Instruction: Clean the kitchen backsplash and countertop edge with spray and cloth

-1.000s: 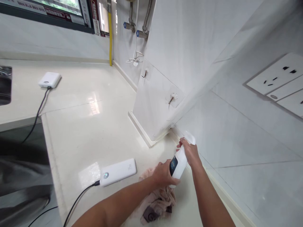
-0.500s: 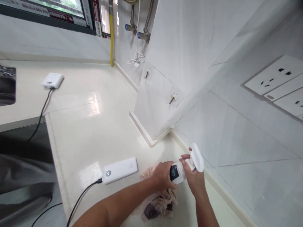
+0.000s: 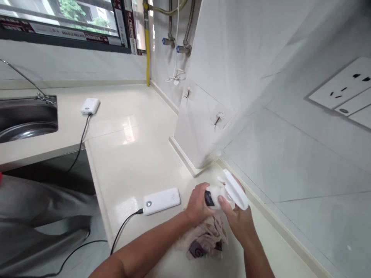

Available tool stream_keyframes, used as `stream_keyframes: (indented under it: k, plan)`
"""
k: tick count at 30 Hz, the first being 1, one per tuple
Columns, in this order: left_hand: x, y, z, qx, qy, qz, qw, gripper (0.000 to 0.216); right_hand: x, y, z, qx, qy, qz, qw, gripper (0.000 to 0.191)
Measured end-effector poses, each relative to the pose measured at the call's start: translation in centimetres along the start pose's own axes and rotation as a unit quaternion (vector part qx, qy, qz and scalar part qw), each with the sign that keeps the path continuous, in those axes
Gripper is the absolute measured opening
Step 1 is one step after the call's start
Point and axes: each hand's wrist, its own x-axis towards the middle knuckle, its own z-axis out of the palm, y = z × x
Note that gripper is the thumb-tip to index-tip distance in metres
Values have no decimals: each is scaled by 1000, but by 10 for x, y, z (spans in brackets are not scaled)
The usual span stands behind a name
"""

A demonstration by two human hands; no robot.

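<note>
I see both hands on a small white spray bottle (image 3: 216, 194) at about five o'clock in the view. The left hand (image 3: 199, 202) wraps its grip closed around the bottle's body. The right hand (image 3: 239, 220) closes its grip on the spray head, thumb across the neck. A second ago the bottle stood almost upright, base low over the cloth; now it lies nearly level, trigger head turned toward the wall and up. My guess is that the head is being twisted or adjusted rather than sprayed.

Under the hands lies a crumpled pink cloth (image 3: 207, 239) on the cream desk (image 3: 130, 162). A white power bank (image 3: 161, 200) with a black cable sits just beside the left hand, at nine o'clock from it. A second small charger (image 3: 89, 105) rests well apart, toward eleven o'clock, near a steel sink (image 3: 27, 119).

The tiled wall (image 3: 290, 166) runs close along the right, from three o'clock, and a jutting wall corner stands near at twelve. Open desk lies toward ten o'clock.
</note>
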Motion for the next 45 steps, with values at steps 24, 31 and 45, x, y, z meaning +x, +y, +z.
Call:
stream_keyframes:
  k: [24, 31, 45]
  plan:
    - [65, -68, -44, 113, 189, -108, 969, 80, -121, 212, 53, -210, 85, -28, 974, 52]
    - [49, -57, -49, 138, 199, -89, 966, 101, -124, 201, 45, -116, 79, 93, 986, 61]
    - [-98, -22, -12, 158, -197, 193, 948, 62, -145, 163, 49, -22, 99, 225, 969, 45]
